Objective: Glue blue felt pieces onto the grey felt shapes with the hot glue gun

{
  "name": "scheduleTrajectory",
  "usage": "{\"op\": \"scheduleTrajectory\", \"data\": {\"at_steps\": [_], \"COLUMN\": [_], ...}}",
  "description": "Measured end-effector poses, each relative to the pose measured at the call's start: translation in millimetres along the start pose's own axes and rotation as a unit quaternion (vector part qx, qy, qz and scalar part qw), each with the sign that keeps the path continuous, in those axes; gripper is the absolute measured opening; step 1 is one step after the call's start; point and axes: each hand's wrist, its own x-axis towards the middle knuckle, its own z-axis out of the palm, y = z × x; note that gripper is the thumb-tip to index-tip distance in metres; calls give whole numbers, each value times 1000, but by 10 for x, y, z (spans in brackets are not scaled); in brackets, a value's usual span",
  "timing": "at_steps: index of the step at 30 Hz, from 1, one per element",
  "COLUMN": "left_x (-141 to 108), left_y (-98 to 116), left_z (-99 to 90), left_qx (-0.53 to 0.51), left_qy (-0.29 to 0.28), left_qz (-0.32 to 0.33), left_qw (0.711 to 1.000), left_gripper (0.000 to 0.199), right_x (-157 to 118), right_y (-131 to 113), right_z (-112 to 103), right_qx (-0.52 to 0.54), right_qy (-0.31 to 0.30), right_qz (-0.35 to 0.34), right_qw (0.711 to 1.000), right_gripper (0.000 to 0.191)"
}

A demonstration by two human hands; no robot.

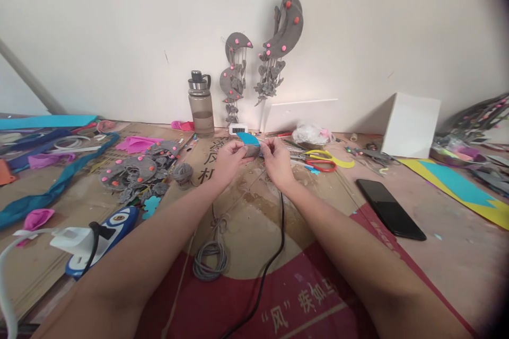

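Both hands meet above the cardboard (254, 254), near the middle of the view. My left hand (231, 161) pinches the left end of a small grey piece (252, 151) with a curved blue piece (248, 139) behind its upper edge. At the right end, my right hand (276, 163) is closed with thumb and forefinger together; what exactly they grip is too small to tell. A black cable (281, 233) runs down from below my right hand. Loops of grey cord (210, 260) lie nearer me, and a grey yarn ball (183, 174) sits left of my left hand.
Behind the hands stand a bottle (202, 108) and hanging grey moon ornaments (292, 29). Red-handled scissors (320, 164) lie right of the hands, a black phone (389, 209) farther right. Grey felt ornaments (139, 169) and a power strip (119, 228) are at left.
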Motion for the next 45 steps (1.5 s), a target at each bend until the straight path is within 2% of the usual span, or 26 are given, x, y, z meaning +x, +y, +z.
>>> {"op": "scheduleTrajectory", "data": {"at_steps": [7, 18, 24, 29, 38, 45], "left_x": [-8, -18, -27, -61, -100, -76], "left_y": [4, 17, -12, -17, -49, -95], "left_z": [2, -8, -92, -194, -177, -215], "left_qx": [-11, -67, -103, -107, -118, -108], "left_qy": [5, -11, -35, -27, -24, -57], "left_qz": [-15, -62, -88, -112, -146, -122], "left_qw": [1000, 996, 990, 988, 982, 985], "left_gripper": [20, 26, 30, 31, 27, 26], "right_x": [-7, 4, -26, -103, -113, -117], "right_y": [29, 4, -1, -42, 119, 210], "right_z": [12, -2, -1, 43, 168, 209], "right_qx": [-21, 19, 58, 78, 168, 176], "right_qy": [-13, -27, -39, -59, -29, -18], "right_qz": [6, 46, 59, 90, 157, 169], "right_qw": [1000, 998, 996, 991, 973, 970], "right_gripper": [13, 16, 18, 16, 17, 20]}}
